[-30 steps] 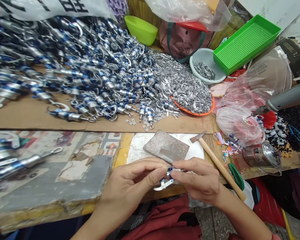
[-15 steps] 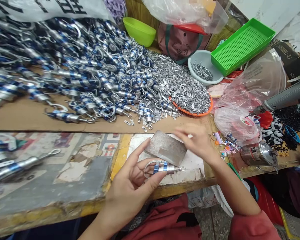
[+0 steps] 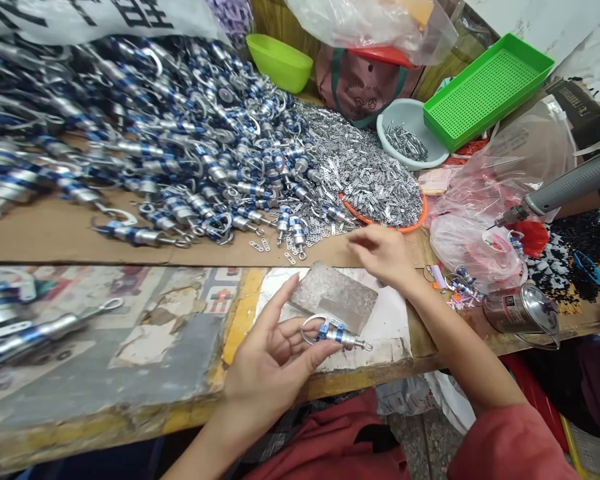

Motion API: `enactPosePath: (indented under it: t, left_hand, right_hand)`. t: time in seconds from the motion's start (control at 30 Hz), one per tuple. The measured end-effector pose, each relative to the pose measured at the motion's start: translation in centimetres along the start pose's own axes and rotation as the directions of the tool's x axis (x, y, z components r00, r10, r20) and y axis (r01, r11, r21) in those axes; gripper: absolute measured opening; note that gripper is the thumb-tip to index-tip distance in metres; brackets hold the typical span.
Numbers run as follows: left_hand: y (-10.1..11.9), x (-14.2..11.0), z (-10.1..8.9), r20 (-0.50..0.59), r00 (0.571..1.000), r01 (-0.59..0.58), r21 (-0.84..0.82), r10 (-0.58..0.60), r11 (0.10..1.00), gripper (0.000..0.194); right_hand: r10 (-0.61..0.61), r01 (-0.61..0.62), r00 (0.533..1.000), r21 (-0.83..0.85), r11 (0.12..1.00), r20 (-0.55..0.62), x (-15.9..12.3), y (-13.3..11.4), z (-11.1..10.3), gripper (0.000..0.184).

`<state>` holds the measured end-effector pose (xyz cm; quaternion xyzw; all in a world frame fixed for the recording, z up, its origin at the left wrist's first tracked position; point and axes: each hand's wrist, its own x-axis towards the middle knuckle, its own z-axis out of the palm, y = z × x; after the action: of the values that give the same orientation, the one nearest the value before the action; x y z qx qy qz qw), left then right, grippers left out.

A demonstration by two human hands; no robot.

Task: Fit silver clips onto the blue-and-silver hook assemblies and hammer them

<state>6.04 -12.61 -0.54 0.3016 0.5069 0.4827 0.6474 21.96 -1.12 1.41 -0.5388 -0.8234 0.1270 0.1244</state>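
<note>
Pale blue bowl (image 3: 420, 115) holds metal pins (image 3: 406, 142); orange-rimmed basket (image 3: 420, 223) heaped with silver links (image 3: 380, 187). Left hand (image 3: 267, 363) half-curled, clamped on blue-silver fitting (image 3: 336, 333) by slab (image 3: 325, 287). Right hand (image 3: 384, 255) loosely curled, grip unclear.

Plain green basket (image 3: 487, 93); blue-and-silver fittings (image 3: 180, 147); orange-rimmed tray (image 3: 424, 217); maroon sleeve (image 3: 513, 443).

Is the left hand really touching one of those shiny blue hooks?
Touching. The head view shows the left hand holding the blue hook, with its thumb against the hook's near side.
</note>
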Motion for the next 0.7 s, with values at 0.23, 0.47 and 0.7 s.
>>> enactPosePath:
  t: [0.23, 0.47, 0.7]
  left_hand:
    - [0.3, 0.0, 0.1, 0.008, 1.000, 0.014, -0.006, -0.014, 1.000, 0.090]
    - [0.1, 0.0, -0.1, 0.005, 1.000, -0.011, -0.012, 0.011, 1.000, 0.086]
    - [0.1, 0.1, -0.1, 0.042, 0.999, 0.001, -0.056, 0.001, 0.998, 0.089]
  right_hand:
    - [-0.349, 0.349, 0.935, 0.351, 0.869, -0.066, -7.5, -2.9, -1.8, 0.015]
    - [-0.324, 0.280, 0.938, 0.286, 0.917, 0.122, -6.0, -3.2, -1.8, 0.007]
    - [-0.258, 0.234, 0.966, 0.345, 0.909, 0.025, -4.9, -3.9, 0.4, 0.009]
